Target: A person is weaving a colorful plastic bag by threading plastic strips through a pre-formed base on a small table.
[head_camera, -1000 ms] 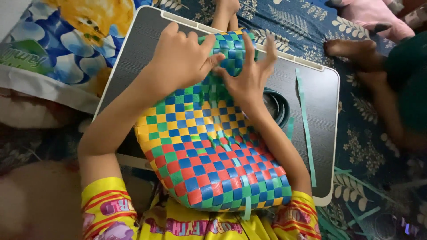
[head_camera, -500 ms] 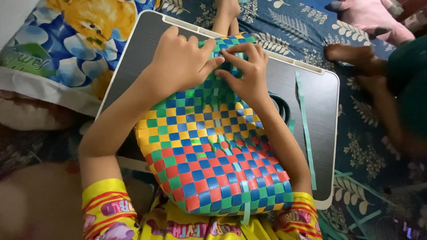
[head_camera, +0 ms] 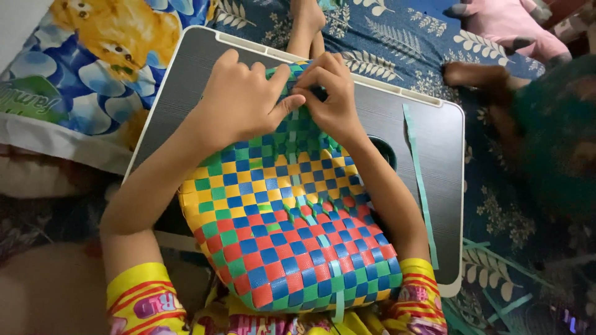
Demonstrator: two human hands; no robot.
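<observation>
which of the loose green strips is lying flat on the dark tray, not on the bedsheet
The long pale green strip right of the woven basket lies lengthwise on the dark lap tray. The other loose strips lie off the tray, on the leaf-print sheet.

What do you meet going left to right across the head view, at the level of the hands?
Flowered pillow → left hand → right hand, both on the woven basket → loose green strip on the dark lap tray → leaf-patterned blue bedding.

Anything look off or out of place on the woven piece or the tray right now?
Nothing damaged. One loose green strip lies on the lap tray, apart from the woven basket. Left hand and right hand pinch its far edge.
</observation>
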